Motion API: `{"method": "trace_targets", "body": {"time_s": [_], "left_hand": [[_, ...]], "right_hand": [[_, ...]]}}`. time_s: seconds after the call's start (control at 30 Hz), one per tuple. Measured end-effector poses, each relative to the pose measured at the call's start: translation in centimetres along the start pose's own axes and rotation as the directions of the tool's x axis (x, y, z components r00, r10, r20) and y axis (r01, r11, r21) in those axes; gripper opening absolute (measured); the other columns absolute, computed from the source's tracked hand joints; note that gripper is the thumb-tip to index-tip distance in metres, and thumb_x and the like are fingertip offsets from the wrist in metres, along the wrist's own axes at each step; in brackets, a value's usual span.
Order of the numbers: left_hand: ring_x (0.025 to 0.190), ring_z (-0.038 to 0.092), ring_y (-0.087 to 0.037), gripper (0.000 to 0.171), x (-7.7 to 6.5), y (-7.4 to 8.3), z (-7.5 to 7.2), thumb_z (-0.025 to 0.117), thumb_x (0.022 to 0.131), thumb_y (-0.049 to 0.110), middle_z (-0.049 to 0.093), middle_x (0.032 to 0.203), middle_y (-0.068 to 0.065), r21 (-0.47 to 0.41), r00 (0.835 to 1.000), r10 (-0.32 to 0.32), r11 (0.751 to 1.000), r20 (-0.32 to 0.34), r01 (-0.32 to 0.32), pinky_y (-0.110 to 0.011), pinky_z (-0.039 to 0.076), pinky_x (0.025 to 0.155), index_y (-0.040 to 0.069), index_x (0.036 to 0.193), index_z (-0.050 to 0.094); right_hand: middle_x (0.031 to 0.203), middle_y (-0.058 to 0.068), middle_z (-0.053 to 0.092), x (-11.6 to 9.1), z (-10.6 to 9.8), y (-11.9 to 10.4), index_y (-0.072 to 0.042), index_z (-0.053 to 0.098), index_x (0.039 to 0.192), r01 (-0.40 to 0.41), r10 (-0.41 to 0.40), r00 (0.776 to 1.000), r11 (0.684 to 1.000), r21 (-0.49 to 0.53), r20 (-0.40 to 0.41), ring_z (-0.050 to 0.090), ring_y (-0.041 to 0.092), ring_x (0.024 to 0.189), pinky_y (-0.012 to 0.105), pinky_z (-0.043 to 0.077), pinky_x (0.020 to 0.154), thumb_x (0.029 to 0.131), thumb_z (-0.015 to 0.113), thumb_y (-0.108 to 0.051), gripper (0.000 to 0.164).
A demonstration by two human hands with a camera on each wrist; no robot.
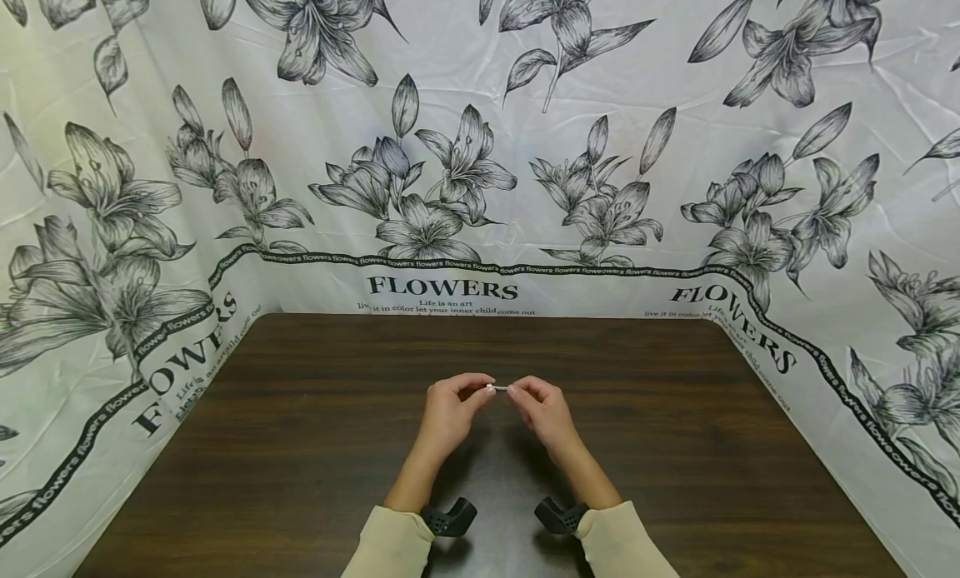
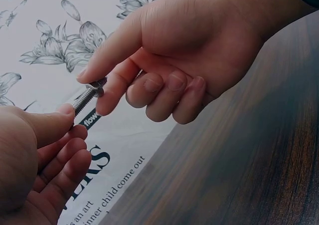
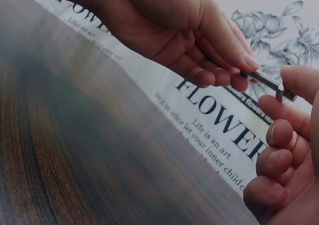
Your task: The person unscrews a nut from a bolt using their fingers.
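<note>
A small metal bolt (image 1: 499, 387) is held level between both hands, above the table. The thumb and fingers of my left hand (image 1: 450, 411) pinch one end of it, covering part of that end. At the other end sits a nut (image 3: 280, 92), between the thumb and index finger of my right hand (image 1: 547, 411). Threads show along the shank (image 2: 83, 102) between the two hands. The right hand's other fingers curl in toward its palm, and nothing shows in them.
Under the hands lies a dark wood-grain table (image 1: 322, 445). A white cloth (image 1: 465, 299) with black flower drawings and lettering hangs behind it and along both sides. Each wrist wears a black camera, the left one (image 1: 450, 518) and the right one (image 1: 559, 516), below pale sleeves.
</note>
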State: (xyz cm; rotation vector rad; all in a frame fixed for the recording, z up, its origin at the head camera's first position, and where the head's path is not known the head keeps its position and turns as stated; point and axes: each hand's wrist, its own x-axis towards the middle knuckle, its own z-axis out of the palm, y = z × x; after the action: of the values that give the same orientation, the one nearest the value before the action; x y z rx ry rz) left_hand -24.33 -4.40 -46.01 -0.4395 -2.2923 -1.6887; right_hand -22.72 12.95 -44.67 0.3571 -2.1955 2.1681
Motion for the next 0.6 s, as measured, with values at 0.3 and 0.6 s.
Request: {"method": "trace_targets", "body": {"time_s": [0.3, 0.6], "left_hand": [[0.068, 0.062, -0.012, 0.01, 0.09, -0.01, -0.03, 0.076, 0.084, 0.008, 0.069, 0.081, 0.002, 0.01, 1.0, 0.011, 1.0, -0.011, -0.011, -0.027, 0.052, 0.062, 0.007, 0.094, 0.075], [0.068, 0.062, -0.012, 0.01, 0.1, -0.09, -0.13, 0.076, 0.084, 0.007, 0.069, 0.08, 0.002, 0.013, 1.0, 0.009, 1.0, -0.012, -0.009, -0.027, 0.052, 0.062, 0.006, 0.094, 0.075]], "right_hand": [[0.062, -0.001, 0.05, -0.08, -0.05, 0.13, 0.016, 0.062, 0.101, 0.086, -0.087, 0.996, 0.996, 0.038, 0.013, 0.041, 0.008, 0.05, 0.02, 0.034, 0.047, 0.092, 0.062, 0.002, 0.016], [0.059, 0.0, 0.043, -0.01, -0.13, 0.19, 0.016, 0.061, 0.107, 0.139, -0.141, 0.989, 0.988, 0.061, 0.036, 0.038, 0.005, 0.048, 0.019, 0.031, 0.045, 0.089, 0.062, 0.008, 0.02]]}}
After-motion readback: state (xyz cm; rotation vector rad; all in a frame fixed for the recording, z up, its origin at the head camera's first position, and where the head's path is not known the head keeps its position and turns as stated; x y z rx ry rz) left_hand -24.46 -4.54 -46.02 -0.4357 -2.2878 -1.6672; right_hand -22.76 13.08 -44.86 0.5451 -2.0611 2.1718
